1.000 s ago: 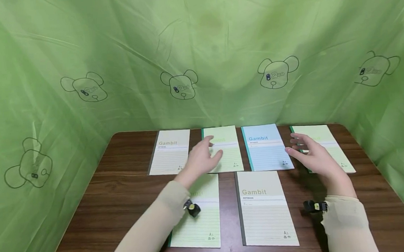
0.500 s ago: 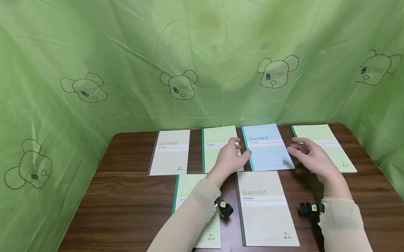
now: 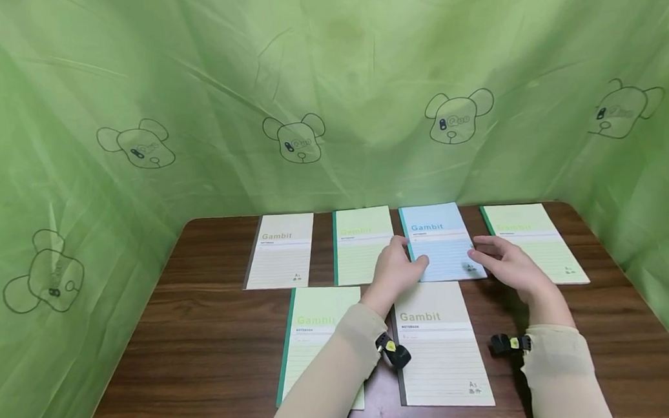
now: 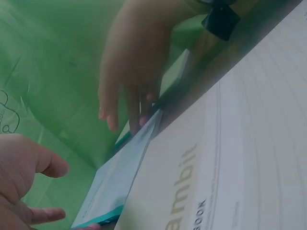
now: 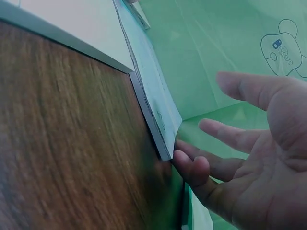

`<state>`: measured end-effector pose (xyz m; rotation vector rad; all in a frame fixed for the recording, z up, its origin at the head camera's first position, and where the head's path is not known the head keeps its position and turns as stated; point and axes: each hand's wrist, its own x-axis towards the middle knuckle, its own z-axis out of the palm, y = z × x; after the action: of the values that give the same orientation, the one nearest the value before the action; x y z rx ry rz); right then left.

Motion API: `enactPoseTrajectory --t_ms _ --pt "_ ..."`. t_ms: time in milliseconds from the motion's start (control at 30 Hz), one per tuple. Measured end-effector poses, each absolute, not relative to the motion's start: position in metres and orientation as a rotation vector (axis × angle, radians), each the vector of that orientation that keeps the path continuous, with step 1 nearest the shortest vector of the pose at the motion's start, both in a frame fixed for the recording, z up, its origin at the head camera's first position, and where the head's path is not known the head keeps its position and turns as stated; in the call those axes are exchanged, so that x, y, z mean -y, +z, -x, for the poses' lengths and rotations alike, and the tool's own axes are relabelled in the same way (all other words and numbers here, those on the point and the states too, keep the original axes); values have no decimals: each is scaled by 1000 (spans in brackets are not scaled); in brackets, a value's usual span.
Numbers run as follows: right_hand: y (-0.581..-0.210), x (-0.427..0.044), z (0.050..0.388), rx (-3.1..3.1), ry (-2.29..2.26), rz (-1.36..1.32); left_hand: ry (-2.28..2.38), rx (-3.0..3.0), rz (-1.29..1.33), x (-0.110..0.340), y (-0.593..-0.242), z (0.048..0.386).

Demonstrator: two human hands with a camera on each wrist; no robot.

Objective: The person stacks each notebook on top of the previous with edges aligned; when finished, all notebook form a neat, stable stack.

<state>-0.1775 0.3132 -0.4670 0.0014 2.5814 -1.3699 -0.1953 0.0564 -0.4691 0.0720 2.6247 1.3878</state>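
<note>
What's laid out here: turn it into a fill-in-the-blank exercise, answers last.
The notebook between the left hand and right hand has a ____ cover.
Its large title reads ____.
In front, the green notebook lies to the ____ of the white notebook.
Altogether, ____ notebooks lie on the table.

Missing words: blue; Gambit; left; seven.

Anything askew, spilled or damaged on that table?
No spill or damage visible. Only slight unevenness: in the back row, the blue notebook sits close to the left green notebook, with a wider gap to the right green notebook.
</note>
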Motion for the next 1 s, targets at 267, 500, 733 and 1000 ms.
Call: enactPoseTrajectory --t_ms 267,500,733,1000 --pt "-468 -313 178 -2576 -1383 -44 1413 -2600 0 -66 -469 188" --pt "-477 -310 182 -2563 -1468 -168 1598 -2557 122 -72 -475 187" --pt "-478 -303 183 -2527 -1504 -281 1780 -2444 190 -75 -479 190" --pt "-469 -300 180 -2526 -1575 -273 1935 -2315 206 -76 -478 193"
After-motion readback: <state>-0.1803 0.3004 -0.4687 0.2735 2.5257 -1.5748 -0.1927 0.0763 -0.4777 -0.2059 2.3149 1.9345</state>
